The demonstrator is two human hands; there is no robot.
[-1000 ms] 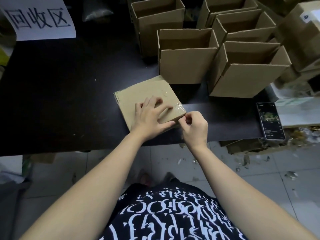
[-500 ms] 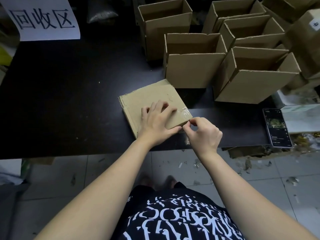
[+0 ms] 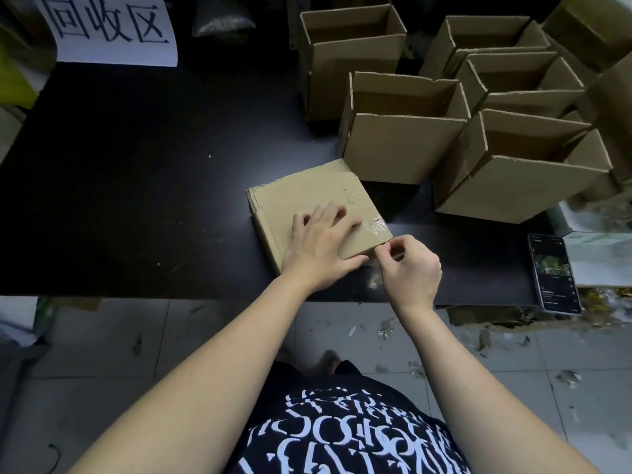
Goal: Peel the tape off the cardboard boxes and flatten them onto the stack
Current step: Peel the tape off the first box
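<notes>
Obs: left hand (image 3: 321, 246) spread, pressing flat on the flattened cardboard stack (image 3: 301, 196) near the front edge of the counter (image 3: 136, 200); right hand (image 3: 410, 268) pinches the clear tape (image 3: 378, 229) at the stack's near-right corner; risk: a sharp pull may snap the film or drag the stack off.

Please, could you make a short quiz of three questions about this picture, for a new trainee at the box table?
1. True or false: the left hand presses on the flattened cardboard box.
2. What does the right hand pinch? A) the clear tape at the box corner B) a knife C) a marker
3. Fill in: the smartphone lies on the black table, on the person's ____ side.
Key: 1 true; 2 A; 3 right.
</notes>
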